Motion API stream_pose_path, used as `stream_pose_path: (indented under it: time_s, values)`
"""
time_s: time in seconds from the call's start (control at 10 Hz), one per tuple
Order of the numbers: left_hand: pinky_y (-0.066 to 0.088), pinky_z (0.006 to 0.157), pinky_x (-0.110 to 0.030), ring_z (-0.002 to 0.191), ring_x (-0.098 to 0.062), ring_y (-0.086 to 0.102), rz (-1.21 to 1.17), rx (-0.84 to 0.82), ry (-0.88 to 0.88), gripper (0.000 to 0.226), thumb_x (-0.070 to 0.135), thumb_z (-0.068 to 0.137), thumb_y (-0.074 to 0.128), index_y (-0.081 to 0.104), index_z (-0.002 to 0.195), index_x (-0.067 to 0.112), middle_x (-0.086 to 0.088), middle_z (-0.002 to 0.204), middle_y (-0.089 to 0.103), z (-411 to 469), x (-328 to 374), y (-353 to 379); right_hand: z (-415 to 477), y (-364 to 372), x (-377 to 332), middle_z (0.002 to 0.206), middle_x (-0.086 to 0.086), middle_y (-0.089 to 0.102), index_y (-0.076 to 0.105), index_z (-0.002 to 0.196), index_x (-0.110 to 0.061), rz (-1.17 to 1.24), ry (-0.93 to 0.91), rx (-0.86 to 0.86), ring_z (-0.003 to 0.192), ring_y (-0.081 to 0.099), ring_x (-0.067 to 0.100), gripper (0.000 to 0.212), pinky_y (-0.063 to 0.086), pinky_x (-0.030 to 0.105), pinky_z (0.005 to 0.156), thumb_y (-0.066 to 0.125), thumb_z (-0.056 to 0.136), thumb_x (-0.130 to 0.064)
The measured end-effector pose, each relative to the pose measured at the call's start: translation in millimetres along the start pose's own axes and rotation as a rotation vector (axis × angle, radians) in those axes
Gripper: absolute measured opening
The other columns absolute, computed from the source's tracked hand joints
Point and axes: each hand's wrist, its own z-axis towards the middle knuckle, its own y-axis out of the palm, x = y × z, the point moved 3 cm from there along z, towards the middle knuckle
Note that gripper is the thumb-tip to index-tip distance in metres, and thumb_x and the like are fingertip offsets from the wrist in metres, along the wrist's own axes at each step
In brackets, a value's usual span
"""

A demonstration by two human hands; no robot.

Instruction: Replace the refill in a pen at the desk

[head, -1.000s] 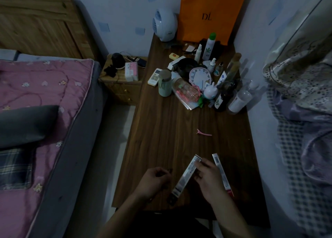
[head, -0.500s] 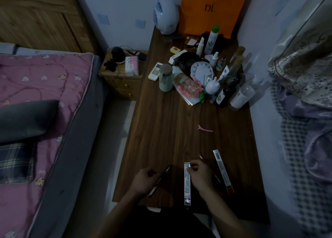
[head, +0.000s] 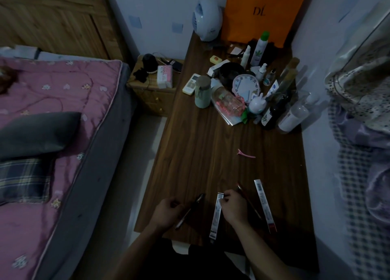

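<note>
Bedding in pink covers the bed point(head: 52, 102) along the left side of the room, with a dark cushion lying on it. Beside it runs the long dark wooden desk point(head: 206, 157), pushed against the right wall. An orange paper bag point(head: 263, 11) leans upright at the desk's far end, and a round white appliance point(head: 207, 20) stands just left of it. A small wooden nightstand point(head: 147, 89) fills the gap between bed and desk. The far half of the desk is crowded with bottles, a pale green jar point(head: 203, 93) and a white clock point(head: 245, 86) lying face up among them. At the near edge, the person's left hand point(head: 166, 213) has its fingers curled round a dark pen point(head: 191, 210), which slants up and to the right just above the wood. The right hand point(head: 233, 208) pinches the far end of a refill packet point(head: 216, 218) between thumb and fingertips; the long silvery strip lies flat, pointing back toward the person. A second packet point(head: 264, 203) lies well to the right of that hand, slightly angled. Between the right hand and that second strip rests a thin loose refill point(head: 249, 201), partly hidden by the hand. Farther up the bare wood, apart from everything else, sits a small pink hair clip point(head: 245, 154).
</note>
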Motion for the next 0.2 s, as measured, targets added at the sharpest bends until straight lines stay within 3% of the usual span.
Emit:
stream_pose_path:
  time_s: [0.1, 0.2]
  values:
    - [0.046, 0.045, -0.018, 0.050, -0.001, 0.067, 0.004, -0.003, 0.013, 0.015, 0.037, 0.074, 0.065, 0.071, 0.062, 0.033, 0.009, 0.058, 0.073, 3, -8, -4, -2, -3, 2, 0.104, -0.004, 0.074, 0.065, 0.122, -0.019, -0.015, -0.007, -0.022, 0.075, 0.057, 0.002, 0.035, 0.044, 0.018, 0.063, 0.070, 0.088, -0.019]
    - [0.046, 0.048, -0.022, 0.047, 0.000, 0.064, -0.024, 0.019, -0.002, 0.023, 0.021, 0.082, 0.066, 0.070, 0.060, 0.028, 0.008, 0.055, 0.071, 8, -19, -10, -5, -4, 7, 0.100, -0.007, 0.071, 0.063, 0.124, -0.019, 0.057, 0.016, -0.027, 0.083, 0.058, 0.006, 0.040, 0.046, 0.021, 0.067, 0.073, 0.086, -0.016]
